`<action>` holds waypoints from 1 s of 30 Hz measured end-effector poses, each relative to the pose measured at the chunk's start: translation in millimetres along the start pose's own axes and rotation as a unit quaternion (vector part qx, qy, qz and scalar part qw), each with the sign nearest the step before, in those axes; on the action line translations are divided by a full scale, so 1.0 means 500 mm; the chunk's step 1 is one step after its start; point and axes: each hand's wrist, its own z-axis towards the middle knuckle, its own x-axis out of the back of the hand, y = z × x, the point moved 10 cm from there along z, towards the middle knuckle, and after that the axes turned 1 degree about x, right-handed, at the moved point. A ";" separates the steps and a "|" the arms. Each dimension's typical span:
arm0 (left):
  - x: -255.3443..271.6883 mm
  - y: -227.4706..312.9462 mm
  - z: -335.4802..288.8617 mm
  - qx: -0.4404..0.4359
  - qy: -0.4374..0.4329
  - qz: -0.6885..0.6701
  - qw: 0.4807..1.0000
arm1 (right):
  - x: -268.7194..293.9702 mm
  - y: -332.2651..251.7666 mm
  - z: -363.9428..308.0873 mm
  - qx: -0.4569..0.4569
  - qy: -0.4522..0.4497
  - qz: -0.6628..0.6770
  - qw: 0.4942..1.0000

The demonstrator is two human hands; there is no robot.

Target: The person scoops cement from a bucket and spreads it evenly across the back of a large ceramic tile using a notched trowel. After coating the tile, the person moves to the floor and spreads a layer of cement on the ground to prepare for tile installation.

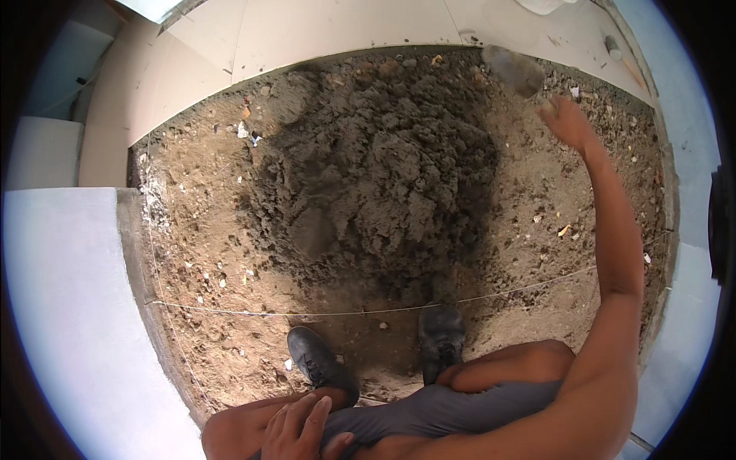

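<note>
Toward the far right, my right hand (566,124) is closed on a trowel (515,72), smeared a little by motion. The trowel's grey, mortar-coated blade is near the edge of the laid tiles. My left hand (295,426) rests with its fingers stretched out by my left knee and holds nothing. In front of my feet lies a large heap of wet dark grey mortar (383,176), rough and lumpy on top.
A thin string (368,312) runs across the dirt (199,253) between the mortar and my shoes (442,337). Beige floor tiles (307,31) border the far side. A mallet (613,47) lies at the far right by the pale blue wall (694,268).
</note>
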 end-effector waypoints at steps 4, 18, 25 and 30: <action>-0.007 -0.003 -0.002 -0.013 0.004 0.019 1.000 | 0.010 -0.108 -0.118 0.056 -0.089 0.068 0.992; -0.020 -0.002 -0.039 -0.057 0.022 0.016 0.998 | -0.192 -0.340 -0.320 -0.071 -0.362 0.296 0.881; -0.066 0.049 -0.061 -0.187 0.015 0.087 0.979 | -0.133 -0.408 -0.274 -0.003 -0.321 0.268 0.908; -0.062 0.058 -0.071 -0.235 0.091 0.014 0.968 | -0.074 -0.560 -0.168 0.164 -0.103 0.126 0.973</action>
